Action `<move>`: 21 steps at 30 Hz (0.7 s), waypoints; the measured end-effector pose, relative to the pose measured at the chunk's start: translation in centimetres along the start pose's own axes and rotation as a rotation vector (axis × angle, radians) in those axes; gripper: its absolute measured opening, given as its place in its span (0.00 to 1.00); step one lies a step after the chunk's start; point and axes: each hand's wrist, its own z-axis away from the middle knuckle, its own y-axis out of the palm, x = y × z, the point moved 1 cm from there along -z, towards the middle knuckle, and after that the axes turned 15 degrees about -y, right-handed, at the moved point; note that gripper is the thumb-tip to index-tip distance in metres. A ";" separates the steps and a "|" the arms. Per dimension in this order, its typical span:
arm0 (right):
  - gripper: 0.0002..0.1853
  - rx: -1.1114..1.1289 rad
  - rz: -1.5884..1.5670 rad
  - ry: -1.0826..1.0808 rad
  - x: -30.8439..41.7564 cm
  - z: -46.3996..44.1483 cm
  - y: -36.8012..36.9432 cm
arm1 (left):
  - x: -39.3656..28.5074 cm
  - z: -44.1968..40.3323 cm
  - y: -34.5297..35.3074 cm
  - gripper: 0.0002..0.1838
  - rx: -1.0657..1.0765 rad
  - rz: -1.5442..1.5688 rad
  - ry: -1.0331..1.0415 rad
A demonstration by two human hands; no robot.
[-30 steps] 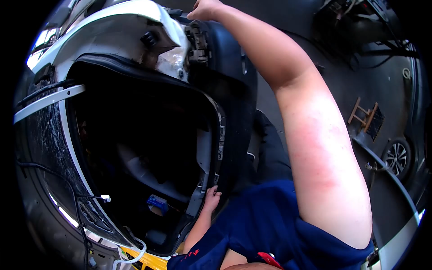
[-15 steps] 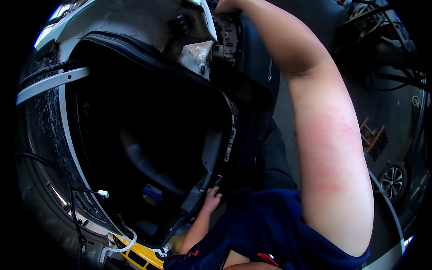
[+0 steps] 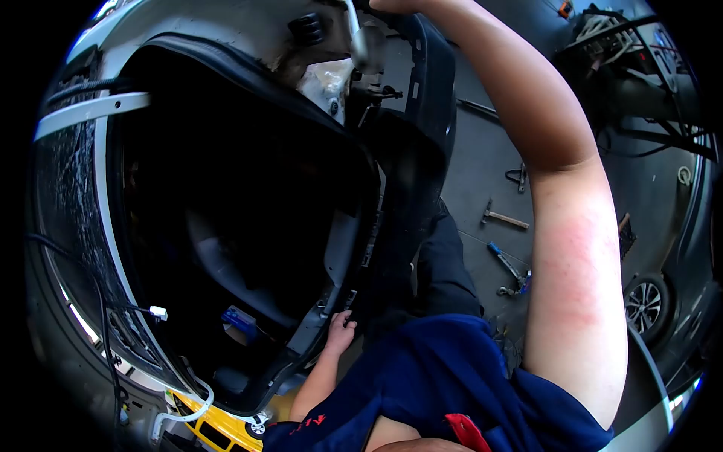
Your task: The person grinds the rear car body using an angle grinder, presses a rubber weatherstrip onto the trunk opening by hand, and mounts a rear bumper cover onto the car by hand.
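Observation:
A dark bumper cover (image 3: 435, 87) runs along the edge of an open car trunk (image 3: 248, 173). At its near end is my left hand (image 3: 341, 331), fingers curled round the upper edge. My right arm reaches far forward; my right hand (image 3: 395, 4) is cut off by the top of the view near the bumper's far end, so its fingers are hidden. Between the bumper's far end and the white body corner (image 3: 325, 84) a gap shows, with small brackets in it.
On the floor to the right lie a hammer (image 3: 506, 219) and a blue-handled tool (image 3: 506, 262). A dark car's wheel (image 3: 646, 307) stands further right. Inside the trunk is a blue box (image 3: 239, 322). A white connector (image 3: 158, 313) hangs on a wire at left.
The bumper's far end has come away from the car body to the right, and a gap has opened. My right arm has swung right with it. My left hand stays at the near end.

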 end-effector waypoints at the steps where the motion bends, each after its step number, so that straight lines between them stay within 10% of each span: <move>1: 0.26 -0.051 0.017 -0.026 0.1 -0.4 0.1 | 0.4 -0.2 0.1 0.22 -0.020 -0.002 0.006; 21: 0.13 -0.107 0.064 -0.055 1.7 -2.9 2.7 | -5.3 2.4 -1.3 0.35 -0.041 -0.474 -0.186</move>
